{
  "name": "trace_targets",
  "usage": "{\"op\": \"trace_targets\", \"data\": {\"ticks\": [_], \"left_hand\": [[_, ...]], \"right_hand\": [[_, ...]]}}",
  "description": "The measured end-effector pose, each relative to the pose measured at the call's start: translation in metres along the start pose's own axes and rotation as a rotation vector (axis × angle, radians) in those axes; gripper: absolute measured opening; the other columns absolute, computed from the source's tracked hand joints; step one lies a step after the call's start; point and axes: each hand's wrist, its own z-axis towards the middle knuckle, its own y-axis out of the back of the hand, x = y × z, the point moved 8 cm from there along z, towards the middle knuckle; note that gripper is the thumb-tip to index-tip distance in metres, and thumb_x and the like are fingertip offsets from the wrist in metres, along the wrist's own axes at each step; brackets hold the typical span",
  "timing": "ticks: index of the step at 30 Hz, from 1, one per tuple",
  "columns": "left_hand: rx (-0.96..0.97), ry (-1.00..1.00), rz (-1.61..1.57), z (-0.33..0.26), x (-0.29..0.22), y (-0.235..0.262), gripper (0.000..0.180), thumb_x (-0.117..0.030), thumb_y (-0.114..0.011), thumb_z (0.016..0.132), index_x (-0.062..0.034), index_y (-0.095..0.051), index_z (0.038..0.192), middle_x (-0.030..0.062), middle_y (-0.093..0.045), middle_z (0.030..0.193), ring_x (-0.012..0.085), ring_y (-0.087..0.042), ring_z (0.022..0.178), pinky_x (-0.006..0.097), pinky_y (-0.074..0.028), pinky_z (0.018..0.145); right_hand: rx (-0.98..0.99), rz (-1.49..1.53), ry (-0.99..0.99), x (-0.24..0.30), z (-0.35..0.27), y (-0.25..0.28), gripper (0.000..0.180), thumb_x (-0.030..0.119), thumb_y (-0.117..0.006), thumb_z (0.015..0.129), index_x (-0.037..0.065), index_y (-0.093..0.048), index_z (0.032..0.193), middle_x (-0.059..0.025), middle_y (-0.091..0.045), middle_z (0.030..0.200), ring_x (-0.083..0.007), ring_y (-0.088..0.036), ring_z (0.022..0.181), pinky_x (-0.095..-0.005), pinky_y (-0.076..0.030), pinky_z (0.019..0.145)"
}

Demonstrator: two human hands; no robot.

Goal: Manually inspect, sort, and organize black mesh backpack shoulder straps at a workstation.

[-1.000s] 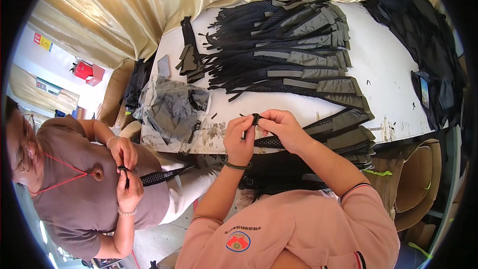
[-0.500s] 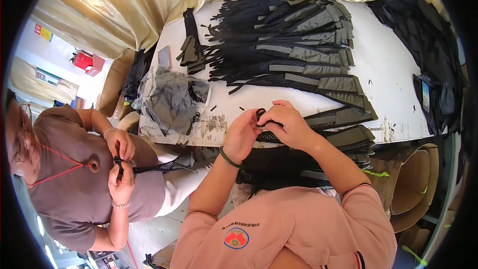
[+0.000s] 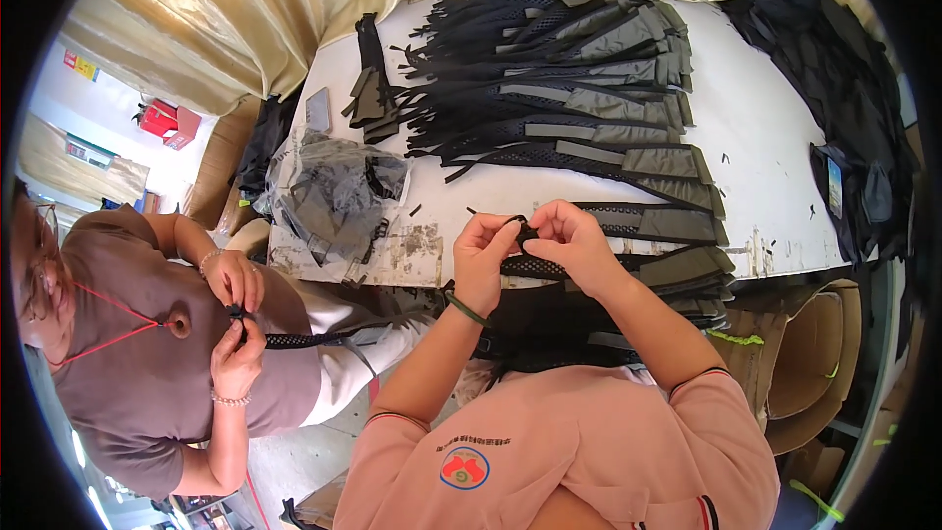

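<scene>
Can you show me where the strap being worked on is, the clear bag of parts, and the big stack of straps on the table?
Strap [image 3: 535,266]: head view, on its mesh stretch between the hands.
Bag [image 3: 334,198]: head view, on the middle of the clear plastic.
Stack [image 3: 579,88]: head view, on a grey band near its middle.

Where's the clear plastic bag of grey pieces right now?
In the head view the clear plastic bag lies on the left end of the white table, left of the person's left hand and just below the small stack of grey pieces.
</scene>
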Motion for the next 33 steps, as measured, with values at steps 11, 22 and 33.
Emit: {"op": "trace_targets", "data": {"ticks": [11, 22, 33], "left_hand": [[-0.032, -0.177, 0.124, -0.006, -0.007, -0.002, 0.009, 0.000, -0.065, 0.083, 0.0002, -0.061, 0.091, 0.0060, -0.065, 0.087, 0.0099, -0.059, 0.079, 0.022, -0.048, 0.074], [0.259, -0.328, 0.177, -0.012, -0.018, -0.021, 0.023, 0.009, -0.067, 0.075, -0.0019, -0.062, 0.095, 0.0115, -0.052, 0.116, 0.0171, -0.053, 0.104, 0.029, -0.047, 0.086], [0.416, -0.361, 0.469, -0.017, -0.023, -0.027, 0.025, 0.009, -0.065, 0.076, -0.0037, -0.059, 0.096, 0.0051, -0.053, 0.097, 0.0135, -0.053, 0.087, 0.024, -0.045, 0.075]], "right_hand": [[-0.081, 0.046, -0.084, -0.006, 0.001, 0.006, 0.027, -0.008, -0.067, 0.071, 0.008, -0.049, 0.084, 0.0030, -0.049, 0.071, -0.0042, -0.047, 0.064, -0.0184, -0.039, 0.057], [-0.100, 0.167, -0.093, 0.008, -0.006, 0.000, 0.023, -0.005, -0.065, 0.077, 0.005, -0.049, 0.091, 0.0013, -0.050, 0.073, -0.0071, -0.053, 0.066, -0.0203, -0.045, 0.056], [0.152, -0.570, 0.108, 0.032, 0.000, -0.001, 0.010, 0.010, -0.059, 0.086, 0.001, -0.061, 0.089, -0.0020, -0.057, 0.074, -0.0065, -0.050, 0.066, -0.0226, -0.044, 0.059]]}}
